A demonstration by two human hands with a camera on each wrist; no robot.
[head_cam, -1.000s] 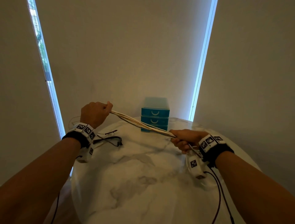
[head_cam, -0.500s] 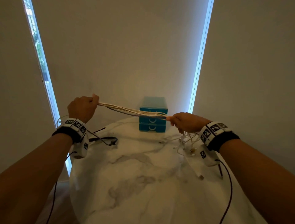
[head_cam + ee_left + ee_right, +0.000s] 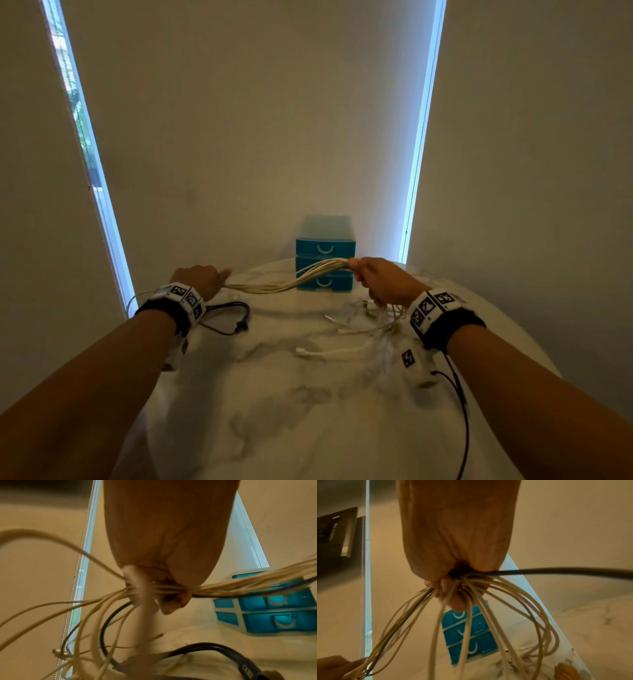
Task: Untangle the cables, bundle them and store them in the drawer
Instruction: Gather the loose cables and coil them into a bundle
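A bundle of several cream-white cables (image 3: 284, 286) sags between my two hands above the round marble table (image 3: 274, 404). My left hand (image 3: 207, 278) grips one end low by the table's left rim; loose loops spill out behind it (image 3: 56, 608). My right hand (image 3: 371, 275) grips the other end in front of the teal drawer unit (image 3: 325, 251), whose three drawers are closed. In the right wrist view the white strands (image 3: 471, 615) and a black cable (image 3: 556, 572) fan out from the fist (image 3: 452, 585). Plug ends (image 3: 356, 325) trail on the table under the right hand.
A black cable (image 3: 233, 318) lies looped on the table near my left wrist. A white connector (image 3: 303, 351) rests mid-table. The drawer unit stands at the table's far edge against the wall. Wrist-camera leads (image 3: 462, 411) hang off my right forearm.
Both hands have dropped and come closer together. The bundle, taut before, now hangs slack. My left hand has sunk to table height.
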